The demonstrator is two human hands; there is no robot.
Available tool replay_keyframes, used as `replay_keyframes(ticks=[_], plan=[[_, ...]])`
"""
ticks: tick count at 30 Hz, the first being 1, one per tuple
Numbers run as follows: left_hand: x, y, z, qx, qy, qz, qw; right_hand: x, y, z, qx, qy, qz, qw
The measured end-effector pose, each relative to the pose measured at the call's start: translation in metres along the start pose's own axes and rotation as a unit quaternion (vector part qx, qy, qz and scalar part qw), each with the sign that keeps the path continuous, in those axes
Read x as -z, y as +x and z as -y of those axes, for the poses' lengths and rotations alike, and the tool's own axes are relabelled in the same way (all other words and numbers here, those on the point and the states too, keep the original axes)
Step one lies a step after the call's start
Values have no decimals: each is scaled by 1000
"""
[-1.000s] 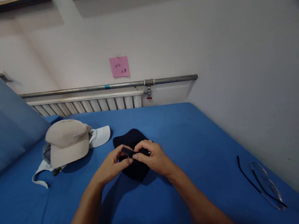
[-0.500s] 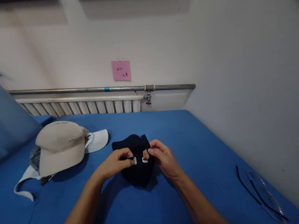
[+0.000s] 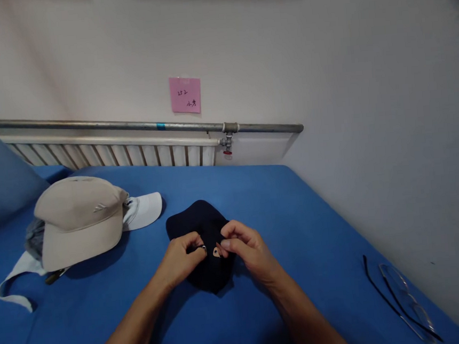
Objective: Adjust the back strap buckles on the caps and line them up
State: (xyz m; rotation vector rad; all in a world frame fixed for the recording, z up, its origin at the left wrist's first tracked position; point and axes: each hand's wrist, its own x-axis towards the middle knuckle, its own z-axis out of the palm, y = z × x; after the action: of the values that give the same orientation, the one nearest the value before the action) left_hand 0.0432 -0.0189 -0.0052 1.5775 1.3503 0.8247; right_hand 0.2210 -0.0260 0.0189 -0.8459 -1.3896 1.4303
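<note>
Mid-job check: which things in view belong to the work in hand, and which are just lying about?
In hand:
- dark cap, with the left hand and right hand at it

Lying about:
- beige cap
- white cap, partly hidden by the beige one
- glasses

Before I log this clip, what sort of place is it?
Probably indoors, perhaps a bedroom or clinic room: a blue-covered surface, possibly a bed, beside a pale wall with a radiator and metal pipe.
</note>
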Motion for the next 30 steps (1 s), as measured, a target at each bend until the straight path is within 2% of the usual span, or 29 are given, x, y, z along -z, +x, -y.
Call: replay_keyframes(ticks=[5, 9, 16, 20, 23, 27, 30], plan=[[-2, -1, 5, -23, 21, -25, 999, -2, -1, 1, -3, -57, -4, 998], [1, -1, 9, -59, 14, -28, 998, 0, 2, -3, 22, -132, -30, 991], [4, -4, 10, -107, 31, -29, 993, -1, 4, -13, 47, -321, 2, 946], [7, -4, 9, -103, 37, -16, 994, -1, 4, -16, 36, -297, -27, 954], [8, -3, 9, -103, 49, -28, 993, -1, 5, -18, 49, -269, -48, 961], [9, -4, 9, -176, 51, -66, 981, 0, 5, -20, 72, -253, -70, 962], [10, -4, 9, -191, 70, -47, 978, 0, 4, -19, 80, -246, -82, 962]])
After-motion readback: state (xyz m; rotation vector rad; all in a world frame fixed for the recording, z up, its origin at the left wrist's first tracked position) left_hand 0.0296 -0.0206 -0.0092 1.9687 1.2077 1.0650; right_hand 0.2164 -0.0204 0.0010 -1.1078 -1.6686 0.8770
